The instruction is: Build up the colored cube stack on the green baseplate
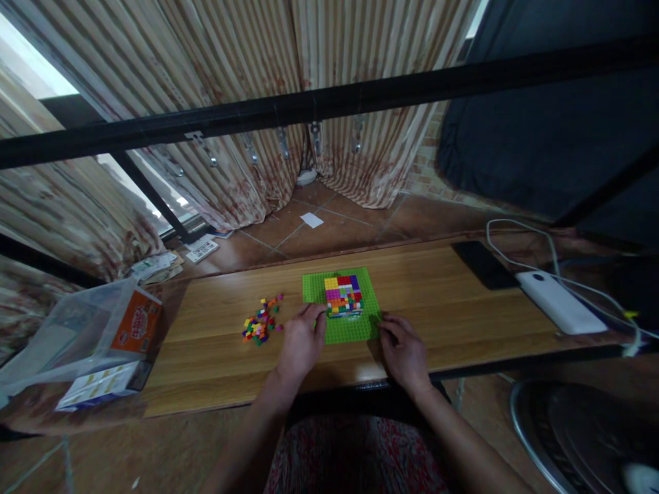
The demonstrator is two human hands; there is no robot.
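A green studded baseplate (368, 330) lies on the wooden board, with a block of many-coloured building bricks (344, 295) built up on it. My left hand (303, 339) is over the plate's left front part, its fingertips drawn together beside the block's lower left corner. Whatever those fingers may hold is too small to make out. At the plate's right edge, my right hand (404, 348) has thumb and forefinger closed on the rim, the other fingers curled. Left of my left hand is a loose pile of small coloured bricks (256, 329), some scattered towards the back.
The wooden board (206, 357) bears a black phone (484, 265) at the right, near a white power bank (559, 302) with white cables. A clear plastic box (97, 322) and an orange packet (136, 328) stand at the left. A black metal bar (329, 103) crosses behind.
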